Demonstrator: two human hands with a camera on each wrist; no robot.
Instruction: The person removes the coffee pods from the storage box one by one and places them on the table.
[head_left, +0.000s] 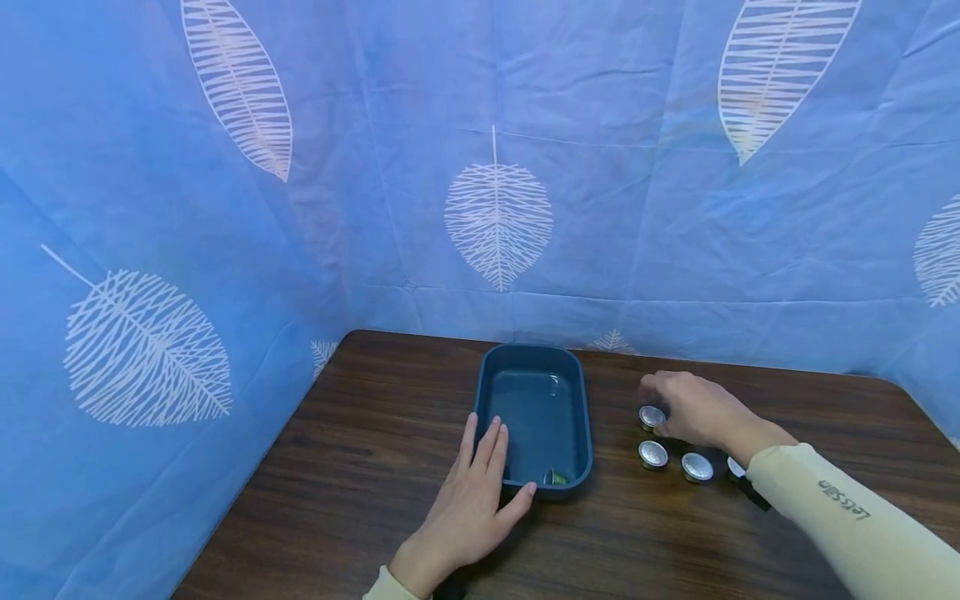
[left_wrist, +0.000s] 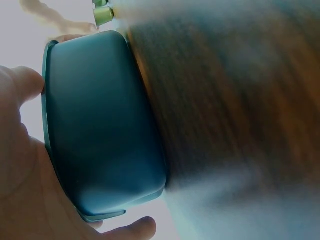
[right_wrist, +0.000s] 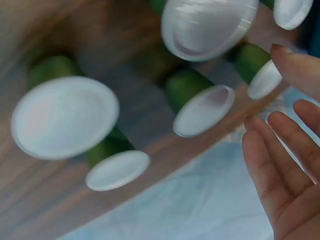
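The right hand (head_left: 693,410) reaches over a little group of green cups with shiny silver tops (head_left: 652,454) on the brown table (head_left: 360,467). Its fingers curl down around the far cup (head_left: 651,416), but in the head view I cannot tell if they pinch it yet. In the right wrist view the fingers (right_wrist: 280,175) look loose and spread, so I think the hand is just about to grab. The left hand (head_left: 472,492) lies flat with straight fingers on the near left corner of the blue tray (head_left: 581,408), thumb along the front rim, as if to keep it from sliding. In the left wrist view the palm (left_wrist: 25,170) sits against the tray's wall (left_wrist: 100,130). The step looks like picking up one more cup to put in the tray. Next, the right hand needs a good pinch on the cup, a lift, and a move left over the rim. The tray holds one green cup (head_left: 556,477), tipped on its side in the near corner. The rest of the tray is bare. At least three cups stand on the table just right of the tray.
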